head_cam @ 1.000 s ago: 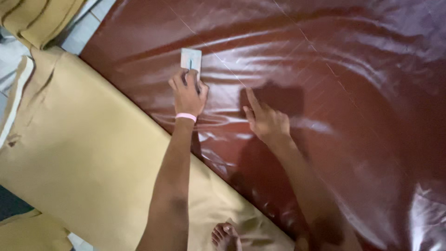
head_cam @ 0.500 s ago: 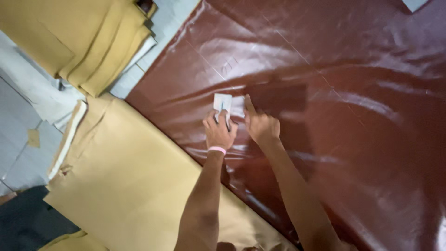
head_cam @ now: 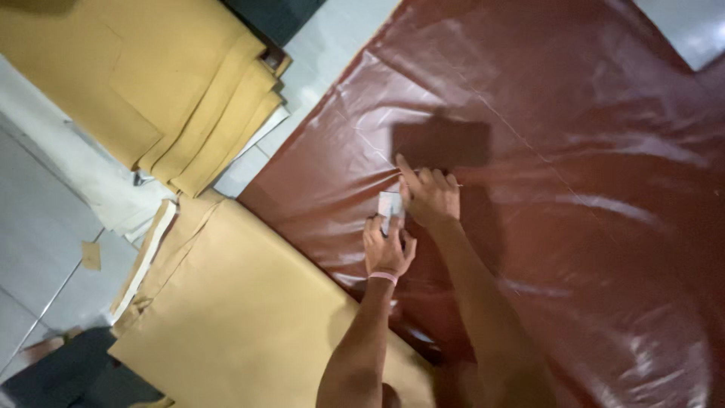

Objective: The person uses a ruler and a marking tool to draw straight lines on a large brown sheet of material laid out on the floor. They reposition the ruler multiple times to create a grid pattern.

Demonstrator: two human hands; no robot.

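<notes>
A glossy maroon sheet (head_cam: 544,151) spreads across the floor, tan sheets (head_cam: 226,317) lying along its left edge. Near that edge, the right hand (head_cam: 430,198) presses flat, fingers spread, beside a small white card (head_cam: 390,205) pinched by the left hand (head_cam: 387,248).

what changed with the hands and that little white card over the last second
The right hand moved in from apart until it touches the white card beside the left hand. The left hand stays on the card, which still lies on the dark red sheet. The tan sheets are unchanged.
</notes>
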